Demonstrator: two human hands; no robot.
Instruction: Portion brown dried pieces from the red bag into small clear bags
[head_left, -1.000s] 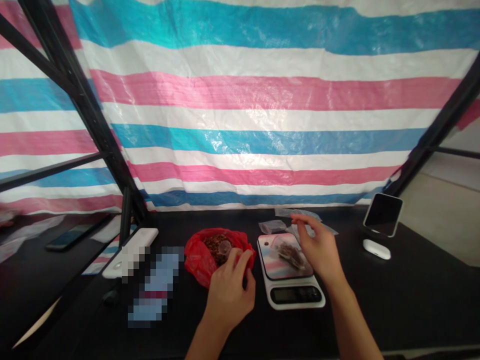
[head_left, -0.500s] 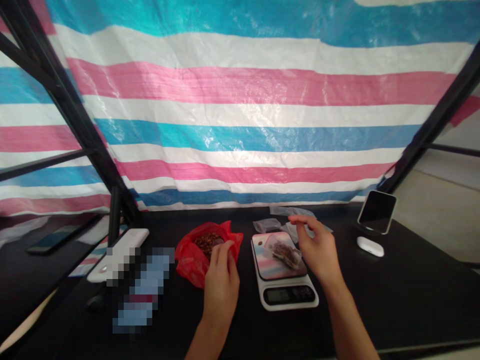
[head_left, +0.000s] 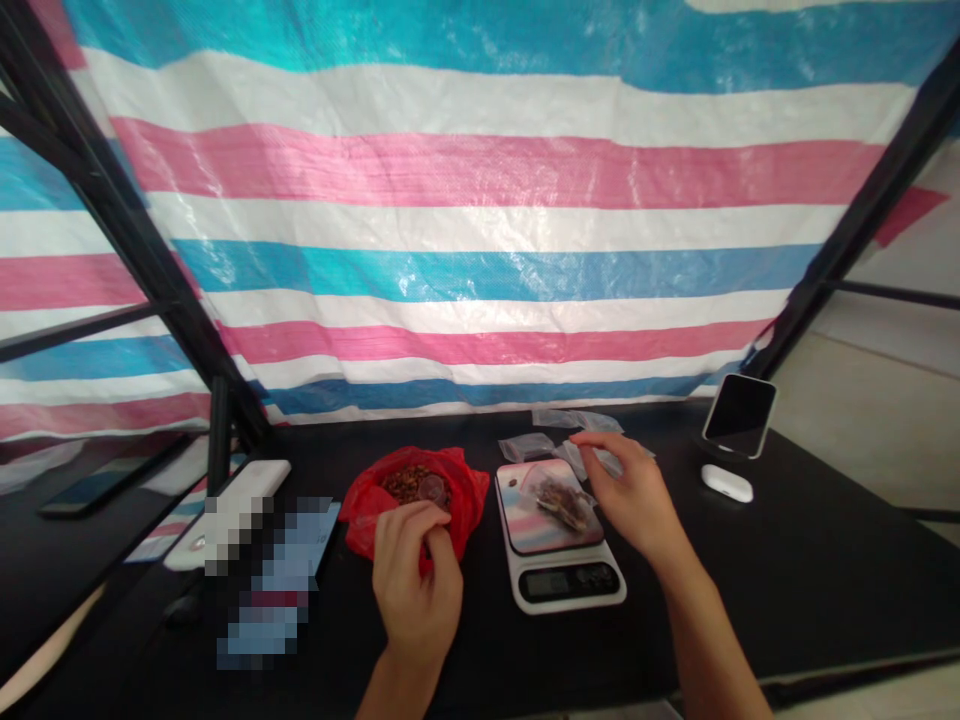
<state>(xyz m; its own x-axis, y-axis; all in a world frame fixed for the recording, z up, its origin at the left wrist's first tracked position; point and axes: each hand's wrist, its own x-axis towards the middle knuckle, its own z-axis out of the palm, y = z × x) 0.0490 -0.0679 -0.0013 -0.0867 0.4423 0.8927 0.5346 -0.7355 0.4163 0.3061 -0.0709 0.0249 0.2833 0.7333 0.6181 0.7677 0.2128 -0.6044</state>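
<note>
Close by, the left hand (head_left: 416, 580) sits at the near rim of the red bag (head_left: 469, 490) of brown bits (head_left: 405, 483). Its grip is narrow, with the fingers curled shut. I cannot tell if bits are inside. Just right of it, a scale (head_left: 559, 585) holds a small clear bag (head_left: 559, 497) with some bits. The right hand (head_left: 634, 497) touches that bag's top, grip loose and wide. It looks like the filling step. A move from red bag to scale would need a short, level hop. Bare desk (head_left: 787, 590) lies to the right. Farther back are spare bags (head_left: 574, 420) and a phone (head_left: 739, 412).
</note>
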